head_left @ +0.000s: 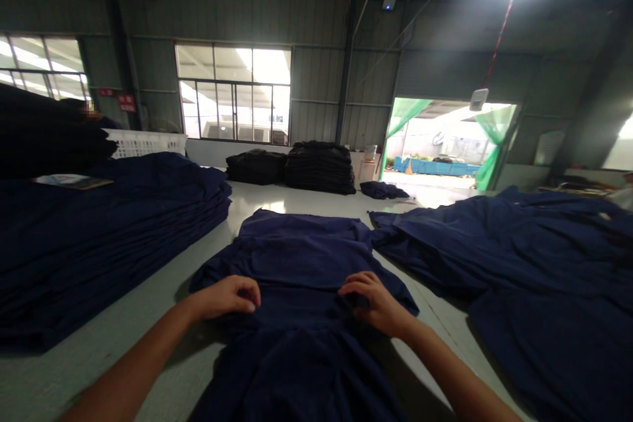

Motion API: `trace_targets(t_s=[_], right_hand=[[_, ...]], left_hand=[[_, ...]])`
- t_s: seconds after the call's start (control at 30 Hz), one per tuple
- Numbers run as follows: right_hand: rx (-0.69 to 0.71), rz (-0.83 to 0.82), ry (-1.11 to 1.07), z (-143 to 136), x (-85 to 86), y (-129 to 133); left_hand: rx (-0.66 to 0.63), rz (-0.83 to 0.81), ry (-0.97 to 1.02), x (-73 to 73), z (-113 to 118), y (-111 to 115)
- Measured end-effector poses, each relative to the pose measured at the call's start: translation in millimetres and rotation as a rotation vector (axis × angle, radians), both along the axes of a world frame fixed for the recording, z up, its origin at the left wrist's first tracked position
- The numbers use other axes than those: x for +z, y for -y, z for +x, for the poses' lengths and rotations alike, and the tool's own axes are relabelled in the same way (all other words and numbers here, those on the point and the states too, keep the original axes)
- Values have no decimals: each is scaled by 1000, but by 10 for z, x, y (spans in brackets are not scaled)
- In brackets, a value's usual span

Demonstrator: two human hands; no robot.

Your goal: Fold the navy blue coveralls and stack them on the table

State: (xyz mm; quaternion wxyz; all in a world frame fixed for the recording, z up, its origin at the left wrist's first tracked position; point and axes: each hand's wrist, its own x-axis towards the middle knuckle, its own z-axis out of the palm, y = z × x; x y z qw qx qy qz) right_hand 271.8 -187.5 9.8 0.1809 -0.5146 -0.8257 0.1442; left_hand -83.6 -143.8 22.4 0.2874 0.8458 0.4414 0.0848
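A dark blue garment (301, 260) lies folded across the table in front of me, its lower part spreading toward me. On its left side, my left hand (230, 295) is curled, thumb and forefinger almost meeting in a pinch at the cloth; the exact grip is hard to see. Over the right side, my right hand (373, 303) rests at the fabric with fingers reaching inward and thumb apart below them. A crosswise fold runs between the two hands.
A thick stack of dark blue cloth (123, 224) fills the left, with a printed sheet (74, 180) on top. More loose blue garments (534, 250) cover the right. Black folded stacks (320, 168) stand behind, beside a white crate (148, 144). A switch (479, 99) hangs from a cord.
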Motion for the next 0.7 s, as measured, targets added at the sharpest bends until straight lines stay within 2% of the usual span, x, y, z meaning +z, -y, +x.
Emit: trace_targets(t_s=[0.03,0.1,0.17,0.23,0.33,0.4,0.43,0.47,0.53,0.6,0.7], right_hand=[[128,-140,-42,17,68,42],[317,-386,1,33,144,90],[352,-479,131,20,114,79],[244,-410,173,-12,-2,24],[15,-118,59,-40,-198,-67],[-18,18,-17,-11,-254,-92],[17,19,-40,19,-254,-91],[77,-25,-51,56,-239,-83],[188,-169,-41,134,-186,-62],[252,-302,-4,190,-132,-44],[264,-374,57,182,-83,-17]], left_hand=[[-76,-119,8,47,-41,28],[-169,-218,-27,75,-90,61],[-159,-166,-98,12,-58,66],[-49,-8,-152,-116,55,54],[162,394,-101,-310,258,17],[182,569,11,-363,319,-11],[136,572,62,-358,313,-23],[63,519,99,-336,285,-33],[-96,307,109,-260,186,-41],[-210,83,11,-179,84,-23],[-200,-85,-228,-103,44,61]])
